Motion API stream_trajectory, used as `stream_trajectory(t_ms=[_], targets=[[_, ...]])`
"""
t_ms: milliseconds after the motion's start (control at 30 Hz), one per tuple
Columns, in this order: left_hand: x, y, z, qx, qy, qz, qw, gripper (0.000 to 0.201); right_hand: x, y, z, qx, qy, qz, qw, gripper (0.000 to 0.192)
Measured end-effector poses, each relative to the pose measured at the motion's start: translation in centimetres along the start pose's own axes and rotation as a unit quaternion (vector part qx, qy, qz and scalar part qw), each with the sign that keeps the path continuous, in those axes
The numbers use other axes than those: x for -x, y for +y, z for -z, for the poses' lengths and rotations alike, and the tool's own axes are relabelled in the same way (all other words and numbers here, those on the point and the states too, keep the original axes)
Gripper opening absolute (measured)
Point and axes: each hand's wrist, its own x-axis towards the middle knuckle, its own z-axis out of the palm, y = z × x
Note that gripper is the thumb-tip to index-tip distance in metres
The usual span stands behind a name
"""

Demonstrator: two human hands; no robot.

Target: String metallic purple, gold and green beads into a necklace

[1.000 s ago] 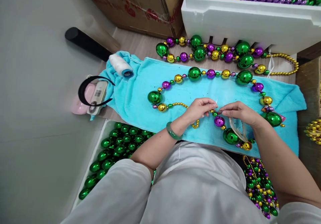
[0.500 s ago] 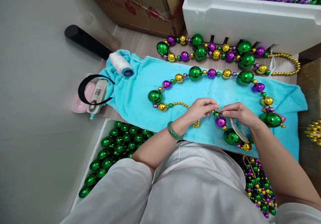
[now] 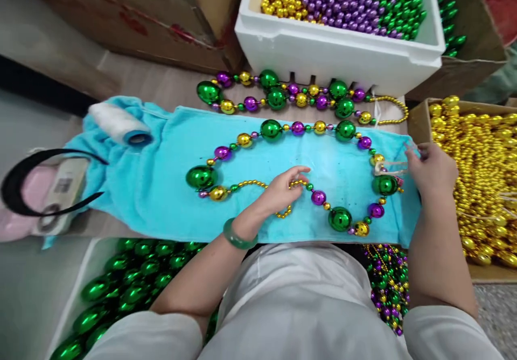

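Observation:
My left hand (image 3: 283, 190), with a green bangle at the wrist, pinches a short run of small gold beads on the bead necklace (image 3: 298, 128). The necklace lies in a wide loop of green, purple and gold balls on the turquoise towel (image 3: 161, 188). Toward the towel's right end, my right hand (image 3: 434, 171) is closed at the end of a pale U-shaped tool (image 3: 390, 166) that looks like thread snips. Its bent end reaches over the necklace's right side, beside a gold ball and a large green one. Part of the grip is hidden by the fingers.
A second necklace (image 3: 301, 100) lies behind the towel, before a white foam box (image 3: 339, 53) of small beads. A thread cone (image 3: 117, 123) and black headband (image 3: 16, 188) are at left. Gold beads (image 3: 476, 177) fill a carton at right; green balls (image 3: 133, 274) sit lower left.
My right hand has moved away from my left, out to the right, carrying the pale tool. My left hand stays at the necklace's gold beads. The view has shifted rightward.

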Motion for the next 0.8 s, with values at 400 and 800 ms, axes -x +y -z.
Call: stream_trajectory(t_ms=[400,800], targets=[[1.4,-0.3,-0.6,-0.141,0.094,-0.084,0.982,0.038,-0.6,0.5,0.2,0.078,-0.245,0.088,0.962,0.018],[1.6,-0.8,-0.7,-0.180,0.131,-0.112,0.969,0.028,0.0,4.0,-0.4,-0.056,-0.147,-0.017,0.987,0.025]])
